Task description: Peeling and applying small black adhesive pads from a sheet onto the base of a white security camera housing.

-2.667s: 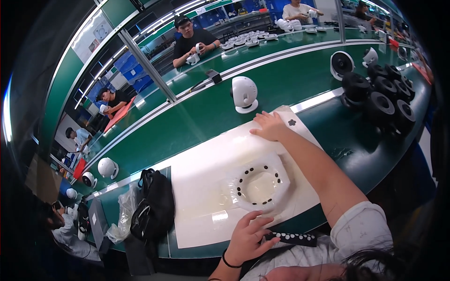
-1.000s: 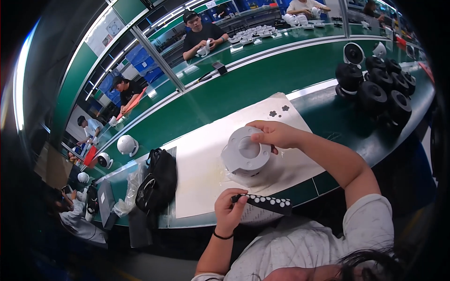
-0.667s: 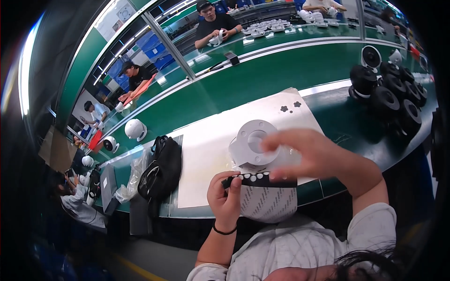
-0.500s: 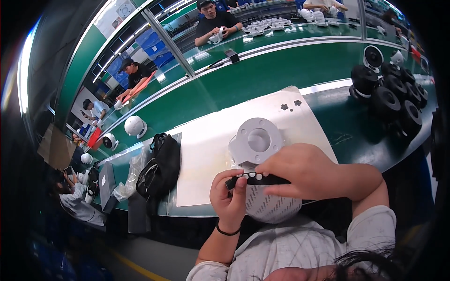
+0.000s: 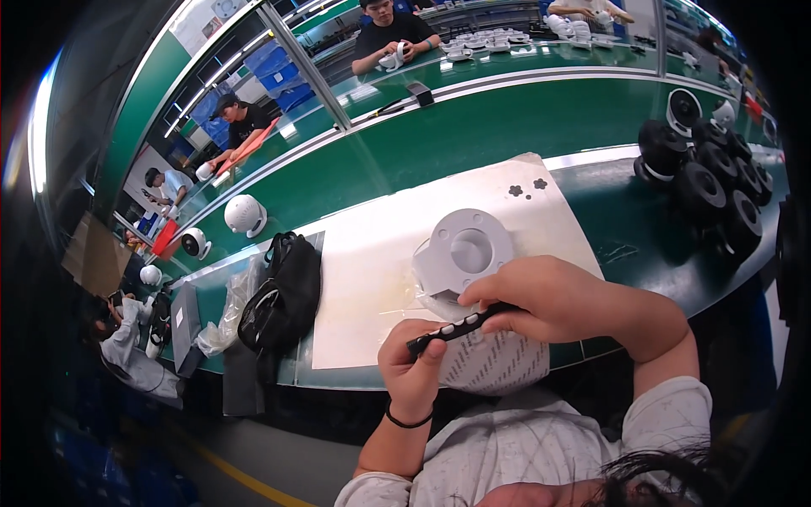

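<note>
A narrow black strip with a row of white oval pads (image 5: 460, 328) is held between my two hands. My left hand (image 5: 410, 363) pinches its left end between thumb and fingers. My right hand (image 5: 549, 300) grips the other end, which is partly hidden by its fingers. Just beyond the strip, a white round housing (image 5: 470, 221) with a central recess sits on the white mat (image 5: 363, 279). Under my hands, at the table's near edge, lies a rounded white thing covered in printed sheeting (image 5: 498, 367). It is partly covered by my right hand.
Small black flower-shaped pieces (image 5: 516, 191) lie at the mat's far right. A black bag (image 5: 291, 291) and clear plastic (image 5: 228, 317) are on the left. Several black round units (image 5: 701, 186) crowd the right side. A co-worker (image 5: 389, 38) sits across the bench.
The black strip has tilted, its right end higher, and its pads show at a steeper angle. My right hand's fingers have curled closer round it. The housing stays on the mat.
</note>
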Available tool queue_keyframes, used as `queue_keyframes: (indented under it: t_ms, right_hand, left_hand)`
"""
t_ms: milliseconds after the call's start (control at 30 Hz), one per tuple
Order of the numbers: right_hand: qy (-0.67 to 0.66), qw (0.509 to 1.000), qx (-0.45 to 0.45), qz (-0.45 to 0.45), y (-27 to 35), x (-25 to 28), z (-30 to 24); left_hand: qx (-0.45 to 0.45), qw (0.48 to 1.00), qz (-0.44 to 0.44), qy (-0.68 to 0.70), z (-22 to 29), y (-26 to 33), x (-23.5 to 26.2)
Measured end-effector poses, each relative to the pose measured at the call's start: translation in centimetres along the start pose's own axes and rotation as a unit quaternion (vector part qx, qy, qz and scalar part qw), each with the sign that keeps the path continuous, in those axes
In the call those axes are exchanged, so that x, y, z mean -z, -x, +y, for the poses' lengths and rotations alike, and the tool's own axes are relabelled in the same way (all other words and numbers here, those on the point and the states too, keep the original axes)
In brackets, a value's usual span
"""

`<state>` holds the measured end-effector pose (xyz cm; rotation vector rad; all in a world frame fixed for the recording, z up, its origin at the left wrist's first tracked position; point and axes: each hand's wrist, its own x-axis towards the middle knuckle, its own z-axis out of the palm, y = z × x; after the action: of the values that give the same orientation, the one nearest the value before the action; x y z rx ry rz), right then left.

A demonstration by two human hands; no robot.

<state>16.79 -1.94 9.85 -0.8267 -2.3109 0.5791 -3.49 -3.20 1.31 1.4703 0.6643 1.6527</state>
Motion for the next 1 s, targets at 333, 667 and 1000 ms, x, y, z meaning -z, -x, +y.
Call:
queue_keyframes:
  t_ms: [333,667,1000]
  right_hand:
    - [-0.06,0.99,-0.12,-0.035,-0.4,0.5,0.0]
    - [-0.07,0.997,-0.018,-0.005,-0.2,-0.1,1.1]
    - [0.055,0.988,0.125,0.068,0.2,-2.3,0.1]
  left_hand:
    - [-0.004,0.999,0.03,0.022,-1.0,0.4,0.4]
    - [0.038,0.997,0.054,0.027,-1.0,0.4,0.4]
    - [0.012,1.0,0.01,0.01,-0.9,0.6,-0.5]
